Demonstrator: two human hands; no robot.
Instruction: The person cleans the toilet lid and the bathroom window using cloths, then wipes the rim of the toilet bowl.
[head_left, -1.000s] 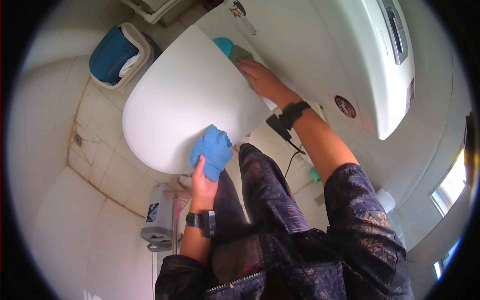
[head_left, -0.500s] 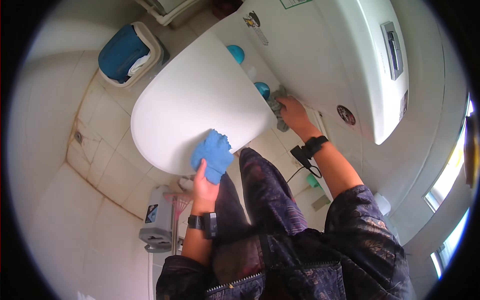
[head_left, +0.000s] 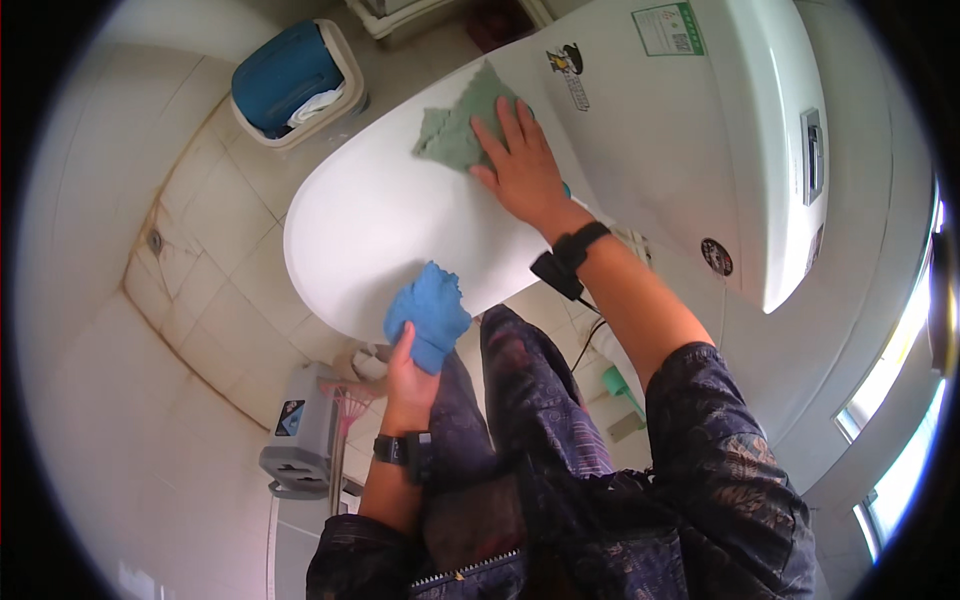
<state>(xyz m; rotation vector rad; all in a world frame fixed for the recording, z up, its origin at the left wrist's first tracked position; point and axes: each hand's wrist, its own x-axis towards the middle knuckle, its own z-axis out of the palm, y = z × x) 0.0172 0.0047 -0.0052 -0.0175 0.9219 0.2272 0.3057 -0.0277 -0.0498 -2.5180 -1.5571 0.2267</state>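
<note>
Left grip [head_left: 412, 388] clasps a blue cloth [head_left: 430, 312]; right grip [head_left: 527, 172], spread flat, should press its green cloth [head_left: 452, 132] evenly across the lid [head_left: 365, 220].

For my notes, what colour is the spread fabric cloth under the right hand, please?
The spread fabric cloth is greyish green: head view.

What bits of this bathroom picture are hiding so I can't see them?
In the head view:
- Inside of the toilet bowl: covered by the toilet lid.
- Left hand's fingers, except the thumb: behind the blue cloth.
- Lid surface under the gray-green cloth: covered by it and the right hand.
- Dark red thing: too dim at the top edge to name.
</note>
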